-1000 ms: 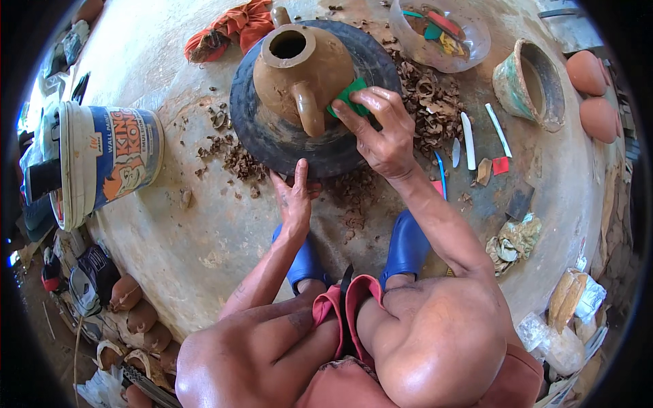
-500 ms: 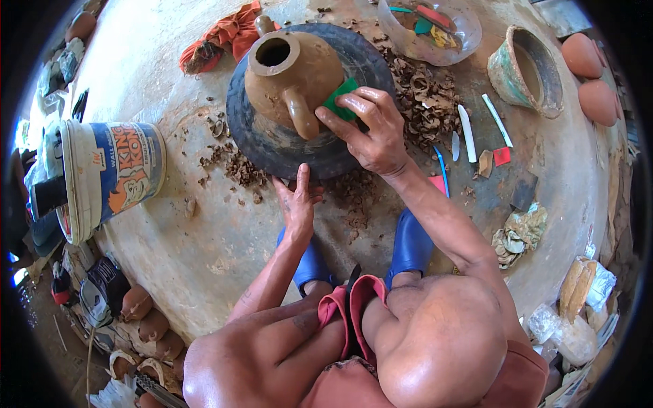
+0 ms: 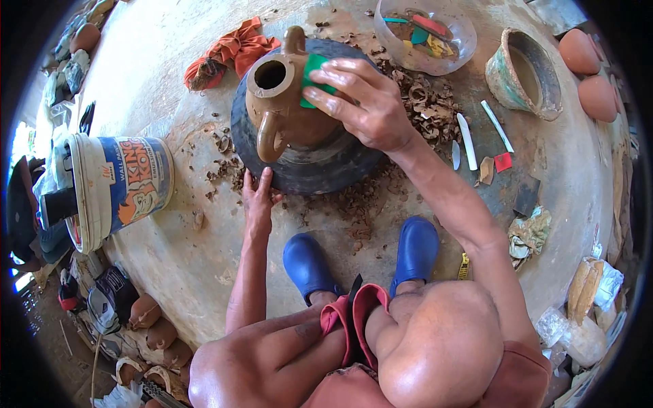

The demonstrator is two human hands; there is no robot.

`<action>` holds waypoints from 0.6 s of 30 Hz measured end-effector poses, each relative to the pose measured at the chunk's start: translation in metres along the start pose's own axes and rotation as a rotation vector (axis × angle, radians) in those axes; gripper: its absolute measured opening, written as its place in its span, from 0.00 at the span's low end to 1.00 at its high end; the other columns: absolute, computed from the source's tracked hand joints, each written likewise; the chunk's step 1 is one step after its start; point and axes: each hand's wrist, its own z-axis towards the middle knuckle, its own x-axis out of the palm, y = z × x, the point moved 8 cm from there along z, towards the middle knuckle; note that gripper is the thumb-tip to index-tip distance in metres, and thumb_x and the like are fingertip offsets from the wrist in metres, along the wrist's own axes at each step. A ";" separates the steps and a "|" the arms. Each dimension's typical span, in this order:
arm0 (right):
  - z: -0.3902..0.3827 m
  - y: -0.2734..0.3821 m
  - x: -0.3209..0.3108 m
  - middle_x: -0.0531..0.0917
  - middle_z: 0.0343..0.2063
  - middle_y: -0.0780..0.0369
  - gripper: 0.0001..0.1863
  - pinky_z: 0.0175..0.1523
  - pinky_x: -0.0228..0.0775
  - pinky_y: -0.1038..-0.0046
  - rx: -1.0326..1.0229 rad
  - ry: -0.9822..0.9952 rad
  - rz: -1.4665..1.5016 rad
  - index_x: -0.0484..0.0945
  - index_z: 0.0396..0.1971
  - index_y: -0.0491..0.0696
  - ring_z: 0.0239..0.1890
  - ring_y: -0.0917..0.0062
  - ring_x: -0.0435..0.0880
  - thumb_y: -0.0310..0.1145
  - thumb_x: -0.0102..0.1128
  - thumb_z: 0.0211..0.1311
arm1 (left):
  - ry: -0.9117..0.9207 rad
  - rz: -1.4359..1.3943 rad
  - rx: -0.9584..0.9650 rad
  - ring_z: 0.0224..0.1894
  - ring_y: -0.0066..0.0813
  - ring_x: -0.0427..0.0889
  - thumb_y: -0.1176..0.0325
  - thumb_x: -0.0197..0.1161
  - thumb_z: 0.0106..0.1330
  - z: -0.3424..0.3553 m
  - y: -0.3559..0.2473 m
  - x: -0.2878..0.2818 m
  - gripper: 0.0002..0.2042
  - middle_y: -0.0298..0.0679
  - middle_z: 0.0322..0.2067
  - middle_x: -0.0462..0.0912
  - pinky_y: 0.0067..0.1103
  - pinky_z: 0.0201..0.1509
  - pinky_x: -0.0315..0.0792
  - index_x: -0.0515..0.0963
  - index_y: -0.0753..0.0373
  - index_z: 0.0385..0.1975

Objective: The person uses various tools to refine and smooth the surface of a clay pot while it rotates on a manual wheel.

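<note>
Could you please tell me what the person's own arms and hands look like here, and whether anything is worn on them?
Both arms are bare from shoulder to fingertips: no sleeves, gloves, watch or rings show. The left hand ends a lean, straight forearm; the right hand is broader, with the knuckles and tendons standing out. Clay dust dulls the fingers of both. Lower down, red shorts and blue clogs show.

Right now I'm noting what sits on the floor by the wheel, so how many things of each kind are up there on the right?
Clear bowl: 1
Green-glazed pot: 1
White sticks: 2
Red chip: 1
Total: 5
The right hand presses a green sponge on the clay jug.
</note>
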 end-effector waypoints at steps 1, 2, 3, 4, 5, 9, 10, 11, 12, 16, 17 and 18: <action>-0.009 0.001 -0.002 0.89 0.48 0.62 0.20 0.56 0.87 0.64 0.052 0.020 -0.019 0.92 0.47 0.50 0.52 0.63 0.88 0.27 0.68 0.51 | -0.010 0.012 0.021 0.32 0.13 0.75 0.54 0.70 0.76 0.004 -0.004 -0.001 0.27 0.26 0.42 0.81 0.17 0.33 0.78 0.71 0.54 0.70; -0.019 0.001 -0.006 0.89 0.46 0.64 0.17 0.55 0.87 0.65 0.101 0.040 -0.038 0.92 0.45 0.51 0.52 0.64 0.88 0.29 0.68 0.53 | -0.011 0.007 0.022 0.32 0.13 0.75 0.54 0.70 0.76 0.009 -0.005 -0.003 0.27 0.26 0.42 0.81 0.17 0.33 0.78 0.71 0.54 0.70; -0.029 0.002 -0.009 0.89 0.46 0.64 0.18 0.54 0.88 0.64 0.129 0.062 -0.052 0.92 0.44 0.51 0.51 0.65 0.88 0.27 0.68 0.51 | 0.004 0.022 0.048 0.32 0.13 0.75 0.52 0.70 0.76 0.014 -0.009 -0.007 0.26 0.26 0.41 0.80 0.17 0.32 0.78 0.72 0.54 0.68; -0.038 0.004 -0.011 0.89 0.46 0.64 0.18 0.54 0.88 0.64 0.125 0.058 -0.047 0.92 0.44 0.51 0.51 0.65 0.88 0.27 0.68 0.51 | 0.020 0.038 0.073 0.32 0.13 0.75 0.51 0.69 0.76 0.019 -0.012 -0.012 0.25 0.26 0.39 0.79 0.17 0.32 0.78 0.73 0.54 0.66; -0.044 0.001 -0.011 0.89 0.46 0.64 0.19 0.54 0.88 0.64 0.154 0.121 -0.058 0.92 0.44 0.51 0.51 0.66 0.88 0.26 0.68 0.50 | 0.027 0.022 0.096 0.31 0.12 0.75 0.50 0.70 0.75 0.023 -0.016 -0.013 0.26 0.26 0.40 0.81 0.15 0.29 0.77 0.74 0.54 0.67; -0.027 -0.008 -0.017 0.88 0.45 0.64 0.22 0.52 0.88 0.64 0.186 0.107 -0.061 0.91 0.46 0.52 0.50 0.66 0.88 0.23 0.67 0.48 | -0.079 0.057 0.075 0.29 0.13 0.74 0.53 0.69 0.77 0.040 -0.022 -0.026 0.35 0.29 0.38 0.83 0.16 0.26 0.74 0.65 0.60 0.78; -0.013 -0.009 -0.024 0.88 0.44 0.63 0.22 0.51 0.87 0.65 0.192 0.029 -0.060 0.91 0.46 0.52 0.49 0.66 0.88 0.22 0.67 0.47 | -0.080 0.052 0.079 0.29 0.13 0.74 0.53 0.69 0.77 0.042 -0.023 -0.027 0.35 0.29 0.38 0.83 0.16 0.26 0.74 0.65 0.60 0.78; -0.003 -0.014 -0.027 0.89 0.43 0.63 0.23 0.49 0.87 0.65 0.160 -0.004 -0.119 0.91 0.48 0.52 0.45 0.67 0.88 0.21 0.68 0.49 | -0.033 0.081 0.091 0.29 0.13 0.75 0.52 0.69 0.77 0.042 -0.027 -0.015 0.36 0.32 0.39 0.85 0.16 0.26 0.73 0.63 0.61 0.79; 0.004 -0.024 -0.021 0.89 0.43 0.63 0.21 0.47 0.86 0.65 0.197 -0.008 -0.099 0.90 0.48 0.52 0.44 0.67 0.88 0.21 0.68 0.52 | 0.003 0.114 0.111 0.29 0.14 0.76 0.52 0.68 0.77 0.043 -0.032 -0.012 0.37 0.34 0.41 0.86 0.16 0.25 0.72 0.62 0.62 0.79; 0.022 -0.041 0.007 0.90 0.42 0.62 0.17 0.46 0.85 0.65 0.312 0.010 -0.058 0.90 0.45 0.51 0.44 0.64 0.89 0.20 0.68 0.55 | 0.015 0.061 0.238 0.31 0.15 0.77 0.51 0.67 0.78 0.063 -0.035 -0.030 0.37 0.37 0.44 0.88 0.17 0.26 0.71 0.61 0.63 0.80; 0.022 -0.040 0.012 0.90 0.41 0.61 0.16 0.46 0.85 0.65 0.321 0.074 -0.054 0.90 0.44 0.50 0.44 0.63 0.89 0.20 0.68 0.55 | 0.005 0.075 0.246 0.30 0.15 0.77 0.51 0.67 0.78 0.062 -0.035 -0.028 0.37 0.37 0.45 0.88 0.17 0.26 0.71 0.62 0.63 0.79; 0.020 -0.038 0.012 0.90 0.41 0.61 0.16 0.46 0.85 0.65 0.322 0.081 -0.052 0.90 0.44 0.50 0.44 0.63 0.89 0.20 0.68 0.55 | -0.006 0.090 0.253 0.30 0.15 0.77 0.52 0.66 0.79 0.061 -0.035 -0.027 0.36 0.37 0.45 0.88 0.17 0.26 0.72 0.62 0.64 0.79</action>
